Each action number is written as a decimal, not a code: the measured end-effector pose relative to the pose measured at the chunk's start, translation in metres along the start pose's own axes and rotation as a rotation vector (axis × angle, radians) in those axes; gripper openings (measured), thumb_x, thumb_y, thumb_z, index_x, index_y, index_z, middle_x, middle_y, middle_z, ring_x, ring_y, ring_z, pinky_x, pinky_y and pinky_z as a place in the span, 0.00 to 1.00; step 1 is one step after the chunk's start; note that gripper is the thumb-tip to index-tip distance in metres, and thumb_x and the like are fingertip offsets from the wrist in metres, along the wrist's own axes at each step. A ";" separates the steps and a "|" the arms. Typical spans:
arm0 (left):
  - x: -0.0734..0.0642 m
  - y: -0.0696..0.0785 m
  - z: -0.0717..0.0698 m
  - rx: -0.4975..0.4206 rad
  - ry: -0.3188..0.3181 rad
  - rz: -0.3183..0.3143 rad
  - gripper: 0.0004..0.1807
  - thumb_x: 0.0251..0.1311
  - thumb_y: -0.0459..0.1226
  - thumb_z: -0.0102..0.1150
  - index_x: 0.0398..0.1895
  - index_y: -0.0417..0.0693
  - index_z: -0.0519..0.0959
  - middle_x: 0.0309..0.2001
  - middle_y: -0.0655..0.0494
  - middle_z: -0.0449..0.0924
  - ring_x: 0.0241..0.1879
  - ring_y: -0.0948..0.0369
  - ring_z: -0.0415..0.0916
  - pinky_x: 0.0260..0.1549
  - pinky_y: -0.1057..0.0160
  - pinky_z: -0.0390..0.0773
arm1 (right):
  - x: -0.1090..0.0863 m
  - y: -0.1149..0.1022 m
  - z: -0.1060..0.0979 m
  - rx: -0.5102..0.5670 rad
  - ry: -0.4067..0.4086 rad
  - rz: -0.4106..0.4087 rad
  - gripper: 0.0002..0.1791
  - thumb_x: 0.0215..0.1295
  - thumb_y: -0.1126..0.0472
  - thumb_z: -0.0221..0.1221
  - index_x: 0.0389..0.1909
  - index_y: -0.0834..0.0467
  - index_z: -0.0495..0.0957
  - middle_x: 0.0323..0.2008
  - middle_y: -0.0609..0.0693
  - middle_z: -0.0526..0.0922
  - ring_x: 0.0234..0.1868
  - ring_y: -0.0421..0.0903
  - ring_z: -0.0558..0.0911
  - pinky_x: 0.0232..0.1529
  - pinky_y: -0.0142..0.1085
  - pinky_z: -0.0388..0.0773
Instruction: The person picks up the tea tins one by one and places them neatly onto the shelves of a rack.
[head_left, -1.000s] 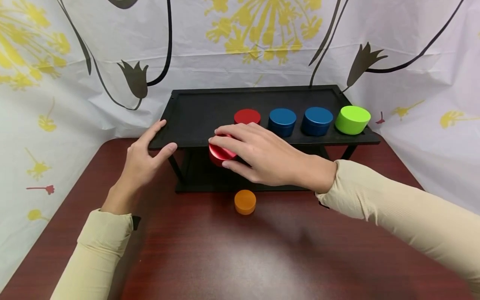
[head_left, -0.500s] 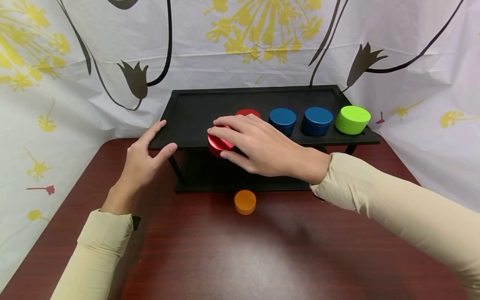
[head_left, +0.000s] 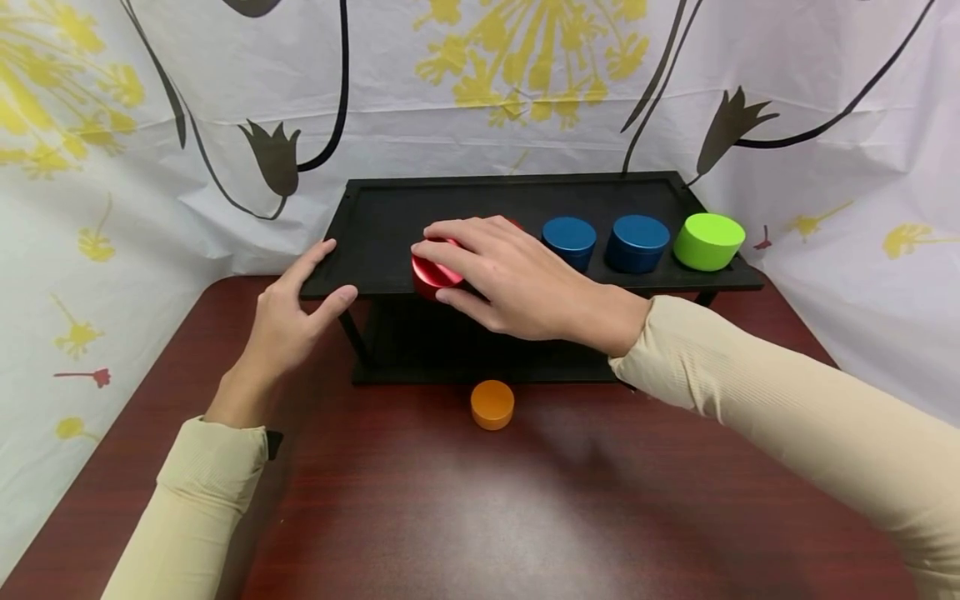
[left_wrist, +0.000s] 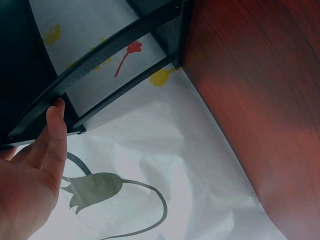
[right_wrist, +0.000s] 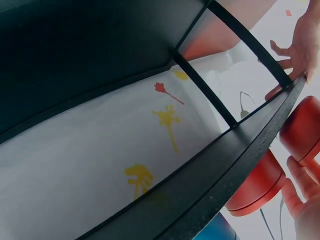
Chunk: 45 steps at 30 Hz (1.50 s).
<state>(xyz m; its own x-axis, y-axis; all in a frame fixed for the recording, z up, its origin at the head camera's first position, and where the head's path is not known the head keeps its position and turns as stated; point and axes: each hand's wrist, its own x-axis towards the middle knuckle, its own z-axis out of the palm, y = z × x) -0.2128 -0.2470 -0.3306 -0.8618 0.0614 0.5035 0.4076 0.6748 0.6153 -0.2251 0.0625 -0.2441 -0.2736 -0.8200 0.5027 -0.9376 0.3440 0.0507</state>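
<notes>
In the head view my right hand holds a shiny red round tin by its sides, at the front edge of the black shelf's upper board. The right wrist view shows this held red tin beside a second red tin, which my hand mostly hides in the head view. My left hand touches the board's front left corner, thumb and forefinger spread. In the left wrist view, fingers of that hand lie straight against the shelf's edge.
Two blue tins and a lime green tin stand along the board's right front. An orange tin sits on the dark red table before the shelf. A patterned white sheet hangs behind.
My right hand has moved upward and slightly left with the red tin, from below the board's front edge to about its level. The left hand stays at the corner.
</notes>
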 end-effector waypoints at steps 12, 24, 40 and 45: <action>0.001 0.000 0.000 0.000 0.004 0.002 0.34 0.64 0.52 0.63 0.73 0.62 0.68 0.71 0.55 0.67 0.70 0.54 0.64 0.65 0.44 0.63 | 0.009 0.006 0.002 -0.028 -0.041 0.036 0.27 0.70 0.53 0.60 0.67 0.59 0.72 0.65 0.58 0.73 0.65 0.52 0.71 0.63 0.46 0.66; 0.000 0.000 0.000 0.001 0.009 -0.001 0.34 0.64 0.52 0.63 0.73 0.62 0.68 0.71 0.56 0.67 0.70 0.54 0.64 0.65 0.44 0.63 | 0.020 0.008 0.007 -0.062 -0.063 0.069 0.27 0.72 0.53 0.59 0.68 0.59 0.71 0.65 0.59 0.73 0.64 0.53 0.72 0.63 0.46 0.66; 0.001 -0.001 0.001 0.000 0.009 -0.002 0.34 0.64 0.52 0.63 0.73 0.64 0.68 0.71 0.57 0.67 0.70 0.55 0.64 0.65 0.45 0.63 | 0.029 0.013 0.010 -0.081 -0.138 0.131 0.28 0.73 0.50 0.57 0.69 0.58 0.70 0.67 0.58 0.71 0.65 0.54 0.71 0.66 0.47 0.64; 0.000 0.000 0.000 -0.003 0.008 -0.002 0.34 0.64 0.51 0.63 0.73 0.63 0.68 0.71 0.57 0.67 0.70 0.55 0.63 0.66 0.45 0.63 | 0.030 0.014 0.011 -0.075 -0.144 0.138 0.28 0.74 0.50 0.56 0.69 0.58 0.71 0.67 0.58 0.72 0.65 0.53 0.72 0.65 0.47 0.64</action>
<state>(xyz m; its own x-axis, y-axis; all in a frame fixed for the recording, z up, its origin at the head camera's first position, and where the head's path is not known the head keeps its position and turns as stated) -0.2132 -0.2469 -0.3309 -0.8602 0.0537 0.5071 0.4065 0.6725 0.6184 -0.2489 0.0381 -0.2381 -0.4311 -0.8179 0.3810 -0.8722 0.4859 0.0565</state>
